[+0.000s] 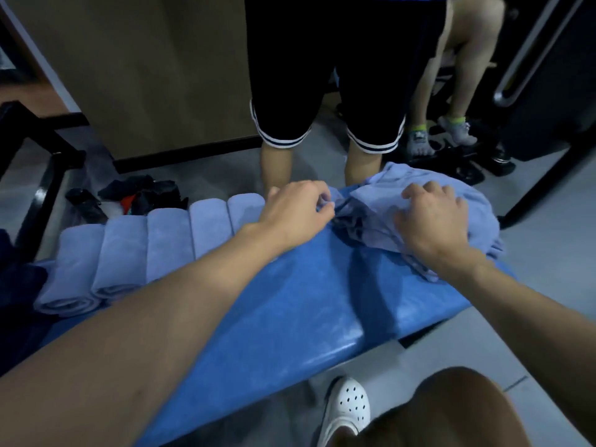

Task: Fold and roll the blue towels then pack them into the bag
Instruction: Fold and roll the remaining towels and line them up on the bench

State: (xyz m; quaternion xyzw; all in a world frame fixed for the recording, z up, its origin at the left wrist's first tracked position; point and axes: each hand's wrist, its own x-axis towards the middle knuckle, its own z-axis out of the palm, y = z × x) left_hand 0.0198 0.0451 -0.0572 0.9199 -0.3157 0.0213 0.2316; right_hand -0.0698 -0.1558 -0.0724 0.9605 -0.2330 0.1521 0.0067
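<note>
The loose towel pile (429, 201) lies crumpled at the far right end of the blue padded bench (290, 311), its folds spilling to the bench's far and right edges. The left hand (296, 214) pinches a fold at the pile's left edge between thumb and curled fingers. The right hand (432, 221) lies on top of the pile, fingers apart and bent, their tips on the cloth; I cannot tell whether it grips any. Five rolled towels (167, 246) lie side by side along the bench's left part, the nearest roll ends close to the near edge. Bare bench shows between the rolls and the pile. Just beyond the far edge stands a person in black shorts (322, 75). Dark clutter (142, 195) lies on the floor at far left, and a white perforated shoe (348, 404) is on the floor on the near side.
</note>
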